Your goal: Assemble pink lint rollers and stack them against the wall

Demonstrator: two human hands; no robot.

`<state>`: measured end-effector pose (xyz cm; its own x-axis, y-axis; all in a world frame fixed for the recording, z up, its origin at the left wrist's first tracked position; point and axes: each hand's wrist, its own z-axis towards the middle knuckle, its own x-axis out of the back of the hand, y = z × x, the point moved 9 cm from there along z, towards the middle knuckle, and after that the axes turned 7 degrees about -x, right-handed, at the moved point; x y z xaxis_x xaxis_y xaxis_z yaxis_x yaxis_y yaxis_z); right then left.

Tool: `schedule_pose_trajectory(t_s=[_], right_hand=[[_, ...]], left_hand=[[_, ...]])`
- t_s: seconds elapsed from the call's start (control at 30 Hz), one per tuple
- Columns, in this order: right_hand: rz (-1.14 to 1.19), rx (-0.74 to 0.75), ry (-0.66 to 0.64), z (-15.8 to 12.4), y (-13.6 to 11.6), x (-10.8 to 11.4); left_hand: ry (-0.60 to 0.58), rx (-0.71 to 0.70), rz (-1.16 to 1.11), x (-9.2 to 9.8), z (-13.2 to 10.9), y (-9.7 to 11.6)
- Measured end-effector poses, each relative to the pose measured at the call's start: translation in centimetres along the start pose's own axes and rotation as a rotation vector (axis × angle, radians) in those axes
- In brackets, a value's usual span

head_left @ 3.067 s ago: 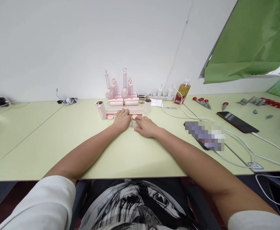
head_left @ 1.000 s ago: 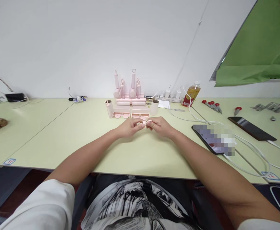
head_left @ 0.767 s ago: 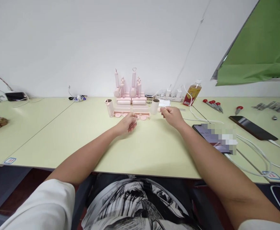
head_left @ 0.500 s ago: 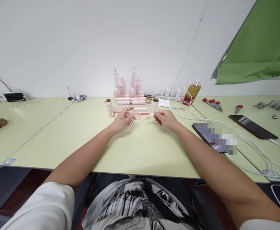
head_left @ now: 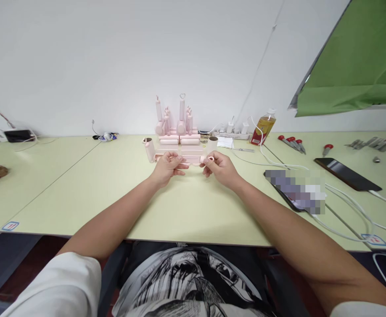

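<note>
- A thin pale tube [head_left: 193, 159] is held roughly level in front of the pink pile [head_left: 189, 141]; its outline partly melts into the pink behind it.
- Left hand [head_left: 168, 169]: thumb and fingers pinched on the tube's left end; right hand [head_left: 221, 168]: fingertips drawn narrow on a looped cap [head_left: 202, 160] at the other end; whether cap and tube are fully joined, I cannot tell.
- Handling, by my judgement: light, stiff plastic, smooth enough to slip; a thin wall might crack under a hard squeeze; best held near the ends, the cap by its collar rather than its loop.
- Surface: the green table [head_left: 193, 207] looks flat and hard; open boxes [head_left: 192, 148] lie just before the pile; a pink cup [head_left: 150, 152] stands front-left of it, a white cup [head_left: 213, 142] front-right.
- Right of the pile: paper [head_left: 225, 141], a drink bottle [head_left: 263, 127], red-ended tools [head_left: 299, 145], a dark phone [head_left: 347, 174].
- Room: white wall [head_left: 123, 66] behind the pile; green cloth [head_left: 351, 61] far to its right.
</note>
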<state>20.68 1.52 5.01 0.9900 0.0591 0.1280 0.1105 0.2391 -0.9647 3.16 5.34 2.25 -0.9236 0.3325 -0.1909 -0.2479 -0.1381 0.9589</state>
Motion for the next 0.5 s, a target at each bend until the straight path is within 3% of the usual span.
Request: schedule_pose_trajectory(t_s=[0.1,0.2,0.37,0.5], right_hand=[[0.069,0.0,0.053,0.2,-0.1,0.6],[0.074,-0.001,0.029,0.2,-0.1,0.1],[-0.059,0.002,-0.066,-0.2,0.0,-1.4],[-0.253,-0.007,-0.061,-0.2,0.3,-1.5]], left_hand=[[-0.174,0.059,0.12,-1.9,-0.7,-1.1],[-0.299,0.024,0.221,-3.8,-1.5,-1.6],[-0.332,-0.096,0.302,-5.5,-2.1,-1.4],[-0.335,-0.162,0.362,-5.8,-2.1,-1.0]])
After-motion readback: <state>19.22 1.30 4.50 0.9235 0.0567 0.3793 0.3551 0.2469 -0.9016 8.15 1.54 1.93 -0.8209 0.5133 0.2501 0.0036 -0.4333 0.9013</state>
